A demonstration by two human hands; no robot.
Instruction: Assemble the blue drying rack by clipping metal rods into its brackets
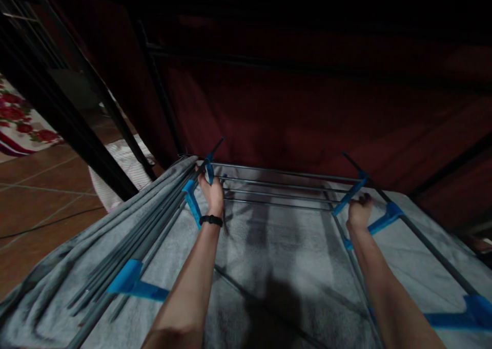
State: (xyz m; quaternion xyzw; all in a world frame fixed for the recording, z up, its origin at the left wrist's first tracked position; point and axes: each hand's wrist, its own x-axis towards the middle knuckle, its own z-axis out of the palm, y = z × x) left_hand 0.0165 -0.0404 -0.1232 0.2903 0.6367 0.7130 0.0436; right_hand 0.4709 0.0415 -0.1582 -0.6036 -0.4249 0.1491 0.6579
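Rack [434, 252] appears half-built, crossbars [277, 170] spanning 12 o'clock, rods [154, 228] seemingly unfitted at 8, left grip [212, 192] clasping bracket [209, 168], right grip [359, 213] unclear.

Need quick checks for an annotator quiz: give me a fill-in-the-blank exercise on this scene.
1. The plastic brackets on the metal tube rack are colored ____.
2. The wristband is on the person's ____ wrist.
3. The gray blanket lies ____ the rack.
4. The curtain behind the rack is dark ____.

Missing words: blue; left; under; red.
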